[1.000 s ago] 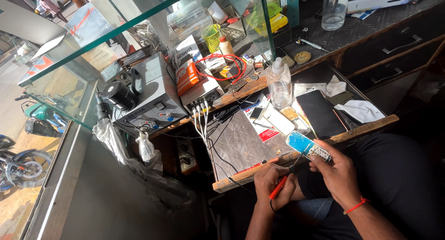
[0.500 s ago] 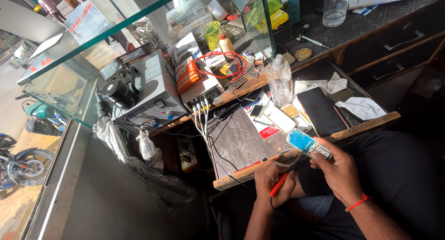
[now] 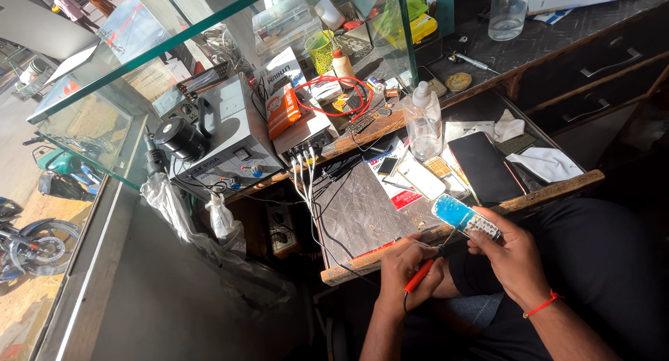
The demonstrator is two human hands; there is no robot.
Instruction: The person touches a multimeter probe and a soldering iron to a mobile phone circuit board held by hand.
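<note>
Blue-faced keypad phone: lying in the right hand, fingers wrapping around its lower end, held over the near edge of the wooden workbench. Red-handled soldering iron: the left hand is gripping it pen-style, tip pointing up toward the phone, just left of it. Beyond the right hand: a black smartphone and a white cloth are lying flat. Beyond the left hand: a grey work mat; farther off, a clear plastic bottle is standing upright, and a grey soldering station.
</note>
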